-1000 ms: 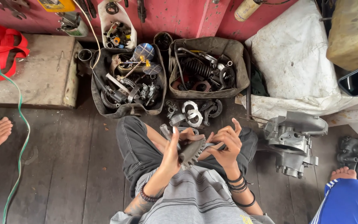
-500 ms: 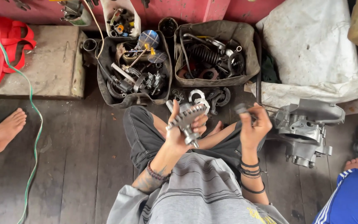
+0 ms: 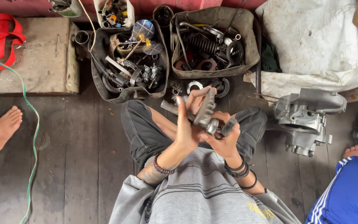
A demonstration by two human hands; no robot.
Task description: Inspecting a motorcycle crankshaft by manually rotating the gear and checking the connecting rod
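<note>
Gear shaft [image 3: 206,112] – gripped by both hands; two bins [image 3: 245,25] – greasy spare parts.

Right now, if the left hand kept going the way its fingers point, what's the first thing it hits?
The left hand points up-frame, away from the body. Past the toothed metal part it touches, the first things look like the loose rings and gears on the floor, then the right-hand parts bag. Depth is unclear.
</note>
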